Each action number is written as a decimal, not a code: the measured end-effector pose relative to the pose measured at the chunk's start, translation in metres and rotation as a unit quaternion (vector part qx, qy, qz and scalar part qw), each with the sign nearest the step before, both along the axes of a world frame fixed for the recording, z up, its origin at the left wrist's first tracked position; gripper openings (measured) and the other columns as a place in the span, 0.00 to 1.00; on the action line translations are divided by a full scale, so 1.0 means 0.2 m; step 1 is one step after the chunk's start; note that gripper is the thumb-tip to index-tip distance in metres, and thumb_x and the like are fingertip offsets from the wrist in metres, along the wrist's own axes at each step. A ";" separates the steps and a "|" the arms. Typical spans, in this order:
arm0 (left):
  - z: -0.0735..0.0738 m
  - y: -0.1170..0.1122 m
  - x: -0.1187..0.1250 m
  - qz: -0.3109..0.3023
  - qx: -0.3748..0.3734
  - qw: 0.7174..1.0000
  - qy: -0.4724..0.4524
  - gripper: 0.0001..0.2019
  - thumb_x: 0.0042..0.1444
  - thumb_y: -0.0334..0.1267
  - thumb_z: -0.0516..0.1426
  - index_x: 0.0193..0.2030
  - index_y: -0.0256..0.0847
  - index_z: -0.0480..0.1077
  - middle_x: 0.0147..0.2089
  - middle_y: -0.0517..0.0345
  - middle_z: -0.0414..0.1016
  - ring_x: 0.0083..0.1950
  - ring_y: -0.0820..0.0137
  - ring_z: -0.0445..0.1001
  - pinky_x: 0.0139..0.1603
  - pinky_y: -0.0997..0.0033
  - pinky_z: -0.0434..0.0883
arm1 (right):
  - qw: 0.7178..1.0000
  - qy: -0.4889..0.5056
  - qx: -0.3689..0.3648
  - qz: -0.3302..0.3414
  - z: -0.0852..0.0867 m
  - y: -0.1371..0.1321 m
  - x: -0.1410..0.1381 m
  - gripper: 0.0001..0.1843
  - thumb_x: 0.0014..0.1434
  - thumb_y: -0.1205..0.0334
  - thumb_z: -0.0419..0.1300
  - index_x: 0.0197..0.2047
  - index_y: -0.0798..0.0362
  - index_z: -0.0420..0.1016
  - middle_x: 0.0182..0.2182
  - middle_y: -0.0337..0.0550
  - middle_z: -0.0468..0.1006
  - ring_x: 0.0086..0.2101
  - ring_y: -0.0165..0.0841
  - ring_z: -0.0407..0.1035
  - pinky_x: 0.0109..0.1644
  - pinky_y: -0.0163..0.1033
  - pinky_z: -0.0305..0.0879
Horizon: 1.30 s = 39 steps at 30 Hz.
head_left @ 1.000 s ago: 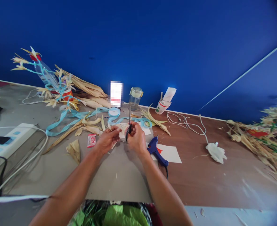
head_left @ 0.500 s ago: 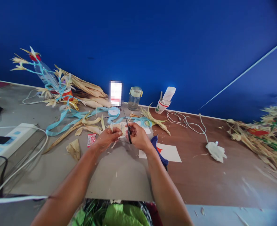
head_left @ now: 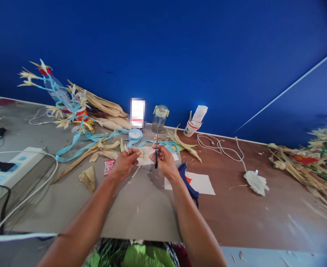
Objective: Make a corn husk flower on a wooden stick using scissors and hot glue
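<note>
My right hand [head_left: 165, 161] is closed around the black handles of a pair of scissors [head_left: 156, 158], whose thin blades point away from me. To its left, my left hand [head_left: 126, 162] is held in a pinch; whatever sits between thumb and finger is too small to make out. A narrow gap separates the two hands above a white sheet [head_left: 146, 159] with thin scraps on it. Strips of dried corn husk [head_left: 108, 145] lie just beyond my left hand. Light-blue ribbon [head_left: 96, 134] runs loosely behind both hands, with its roll [head_left: 135, 134] beside it.
A blue glue gun [head_left: 188, 181] rests on white paper [head_left: 205, 183] beside my right forearm. Behind stand a glass jar [head_left: 159, 120] and a paper cup [head_left: 191, 128]. At left are a power strip [head_left: 15, 172] and husk flowers [head_left: 78, 107]; husk bundles [head_left: 305, 167] lie right.
My hands have drawn slightly apart. The scissors have swung from leaning left to nearly upright in the view, and my right hand has shifted a little to the right.
</note>
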<state>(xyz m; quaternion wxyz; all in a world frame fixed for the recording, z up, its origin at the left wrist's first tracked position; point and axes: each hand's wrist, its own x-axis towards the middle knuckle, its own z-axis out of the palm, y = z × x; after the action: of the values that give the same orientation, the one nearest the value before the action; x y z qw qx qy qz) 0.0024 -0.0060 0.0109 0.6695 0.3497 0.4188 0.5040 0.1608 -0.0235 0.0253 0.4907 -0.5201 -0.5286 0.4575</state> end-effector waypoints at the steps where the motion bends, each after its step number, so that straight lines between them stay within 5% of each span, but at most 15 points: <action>1: 0.01 0.00 0.00 0.014 -0.005 1.000 -0.015 0.14 0.36 0.39 0.68 0.27 0.36 0.71 0.26 0.62 0.68 0.24 0.80 0.65 0.24 0.80 0.62 | 1.000 0.010 -0.004 -0.001 -0.01 0.00 -0.02 0.22 0.44 0.57 0.63 0.43 0.53 0.66 0.29 0.38 0.74 0.27 0.29 0.68 0.31 0.33 0.64; 8: -0.02 -0.01 0.02 -0.002 0.012 1.000 -0.009 0.13 0.38 0.38 0.67 0.28 0.36 0.70 0.26 0.64 0.67 0.24 0.81 0.64 0.24 0.81 0.62 | 0.991 0.115 0.028 -0.062 -0.04 -0.02 -0.14 0.26 0.43 0.60 0.63 0.47 0.52 0.63 0.32 0.39 0.74 0.29 0.28 0.69 0.31 0.32 0.65; 24: -0.04 -0.04 0.06 -0.098 0.021 0.995 0.019 0.14 0.38 0.42 0.68 0.26 0.35 0.71 0.23 0.64 0.66 0.21 0.82 0.59 0.22 0.80 0.57 | 0.992 0.079 0.041 -0.093 -0.03 0.00 -0.09 0.22 0.43 0.62 0.60 0.44 0.55 0.65 0.27 0.37 0.73 0.27 0.28 0.69 0.32 0.33 0.66; 31: -0.03 -0.02 0.05 0.010 0.006 1.000 -0.015 0.13 0.36 0.38 0.68 0.26 0.36 0.70 0.24 0.65 0.67 0.22 0.81 0.63 0.23 0.81 0.62 | 0.997 0.030 0.038 -0.067 -0.06 -0.02 -0.10 0.23 0.47 0.58 0.60 0.47 0.55 0.66 0.27 0.37 0.72 0.25 0.27 0.66 0.28 0.31 0.63; 39: 0.00 0.00 0.00 0.088 0.015 0.991 -0.102 0.13 0.39 0.37 0.68 0.28 0.38 0.68 0.19 0.69 0.61 0.19 0.81 0.60 0.22 0.80 0.61 | 0.980 -0.181 0.075 0.021 -0.06 -0.07 -0.14 0.18 0.51 0.60 0.58 0.47 0.51 0.73 0.31 0.39 0.77 0.30 0.30 0.69 0.34 0.33 0.63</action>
<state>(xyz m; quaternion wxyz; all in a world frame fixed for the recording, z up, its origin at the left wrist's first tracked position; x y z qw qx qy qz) 0.0024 -0.0065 0.0100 0.6562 0.2681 0.3701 0.6005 0.1326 -0.0381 0.0125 0.4150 -0.5452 -0.6518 0.3251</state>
